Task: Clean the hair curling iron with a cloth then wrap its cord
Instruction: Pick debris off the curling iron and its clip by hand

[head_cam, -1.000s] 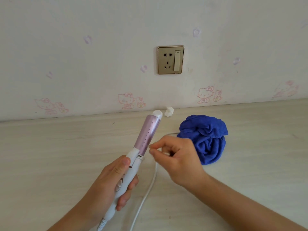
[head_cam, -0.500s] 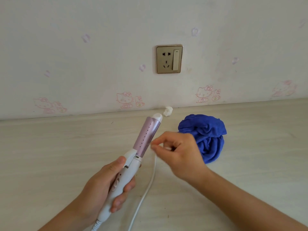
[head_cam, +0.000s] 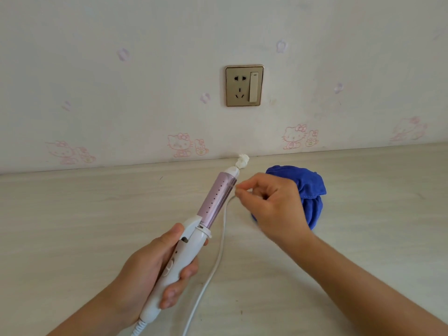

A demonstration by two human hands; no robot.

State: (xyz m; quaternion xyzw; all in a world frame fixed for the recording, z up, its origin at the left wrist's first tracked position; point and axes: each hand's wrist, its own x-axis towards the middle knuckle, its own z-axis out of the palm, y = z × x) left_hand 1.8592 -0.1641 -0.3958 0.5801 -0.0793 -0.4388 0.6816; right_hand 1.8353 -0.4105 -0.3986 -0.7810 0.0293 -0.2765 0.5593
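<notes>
The cord (head_cam: 219,241) has been drawn up beside the lilac barrel by the pinching right hand (head_cam: 271,204); the curling iron (head_cam: 194,229) is clenched in the left hand (head_cam: 155,265) above the table; wrapping seems begun, the cloth (head_cam: 308,190) lying behind.

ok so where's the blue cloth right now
The blue cloth lies bunched on the table, right of centre in the head view, just behind the right hand and below the wall socket.

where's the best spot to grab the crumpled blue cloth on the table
Probably the bunched top folds of the crumpled blue microfibre cloth, pinched from above and from its right side. It sits in a soft heap there, and the right hand covers its left part.
</notes>
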